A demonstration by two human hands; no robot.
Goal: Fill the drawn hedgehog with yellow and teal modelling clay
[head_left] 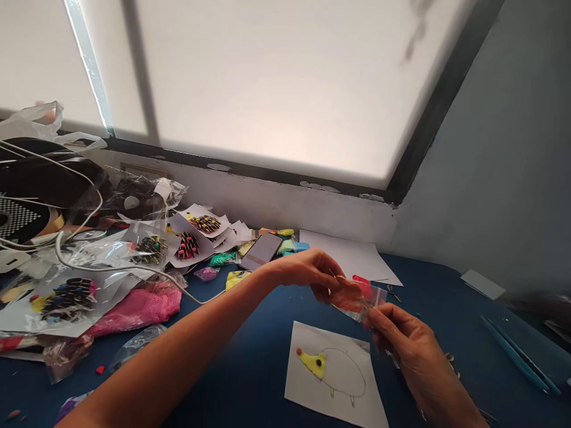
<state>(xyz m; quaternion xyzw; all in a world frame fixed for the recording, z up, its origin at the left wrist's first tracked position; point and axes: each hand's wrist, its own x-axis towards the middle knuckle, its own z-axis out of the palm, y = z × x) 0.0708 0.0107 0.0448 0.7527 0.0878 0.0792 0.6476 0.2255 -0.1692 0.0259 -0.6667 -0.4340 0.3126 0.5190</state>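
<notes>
My left hand (317,270) and my right hand (401,337) hold a small clear plastic bag (351,296) between them, above the table. Something orange, like modelling clay, shows inside the bag. The left fingers pinch one end, while the right thumb and fingers grip the opposite edge. Below the bag lies a white sheet (307,398) with a pencil outline of a hedgehog. Yellow clay (314,364) fills its head, with a dark eye (318,362) and an orange-red nose (298,351). Behind the bag is a red piece (363,285), partly hidden.
Blank white paper (343,249) lies near the wall. A phone (261,251) rests among small colourful packets. Finished hedgehog cards (191,238), plastic wrap, a pink packet (138,309) and a white cable (120,268) crowd the left. Blue tweezers-like tool (520,356) lies at right.
</notes>
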